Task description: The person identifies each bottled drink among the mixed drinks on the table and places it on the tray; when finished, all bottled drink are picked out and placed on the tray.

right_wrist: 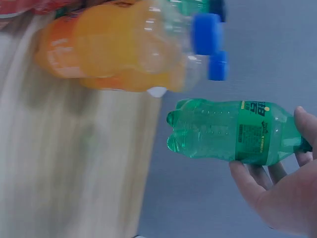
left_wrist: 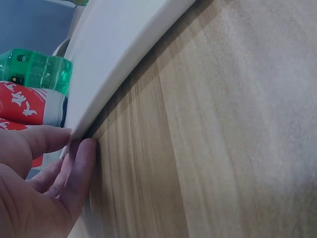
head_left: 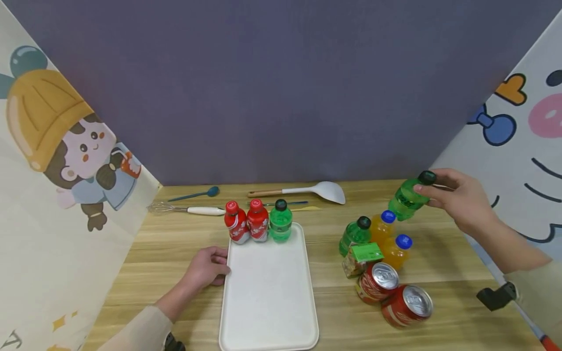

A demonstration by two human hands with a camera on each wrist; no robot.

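My right hand point(head_left: 463, 197) grips a green soda bottle point(head_left: 406, 200) near its black cap, holding it tilted above the table behind the orange soda bottles point(head_left: 396, 251). In the right wrist view the green bottle's base point(right_wrist: 181, 129) points away from the palm. My left hand point(head_left: 208, 265) pinches the left edge of a white tray point(head_left: 270, 297), thumb at the rim and fingers against its side in the left wrist view. Two red bottles point(head_left: 257, 222) and another green soda bottle point(head_left: 280, 222) stand in a row at the tray's far end.
Right of the tray stand a green soda bottle point(head_left: 354, 236), a small green-topped carton point(head_left: 362, 258) and two red cans point(head_left: 407, 306). Along the back lie a whisk point(head_left: 189, 209), a blue spoon point(head_left: 195, 193) and a white spatula point(head_left: 316, 190). A grey wall point(head_left: 281, 97) closes the back.
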